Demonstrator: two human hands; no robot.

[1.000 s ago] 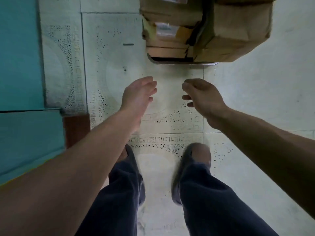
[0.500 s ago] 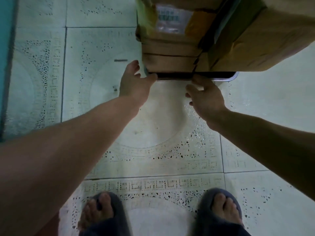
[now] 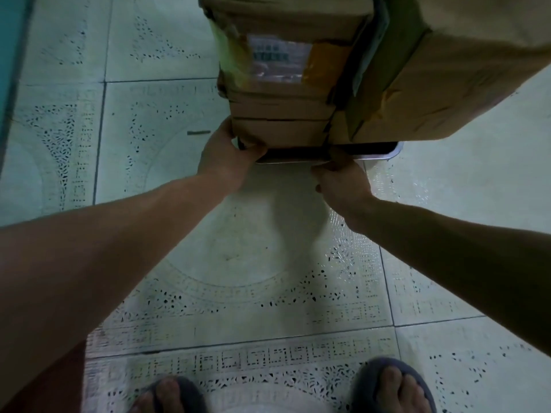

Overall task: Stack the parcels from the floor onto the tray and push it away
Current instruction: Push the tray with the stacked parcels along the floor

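Both hands are down at the near edge of the tray (image 3: 384, 155), which sits on the floor (image 3: 238, 263). The left hand (image 3: 226, 156) has its fingers wrapped round the near-left corner, and the right hand (image 3: 343, 180) grips the rim mid-edge. The parcels (image 3: 280, 108) are piled high on the tray, the big right one overhanging. A jerky shove could topple them, I reckon. The label (image 3: 277, 55) is too blurred to read.

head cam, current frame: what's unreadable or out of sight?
All head view.
parcels: stack tops cut off by the upper frame edge.
label: print too blurred to read.
tray: only the near rim shows; parcels cover the rest.
left hand: fingers hidden behind the stack's corner.
right hand: fingertips hidden at the tray rim.
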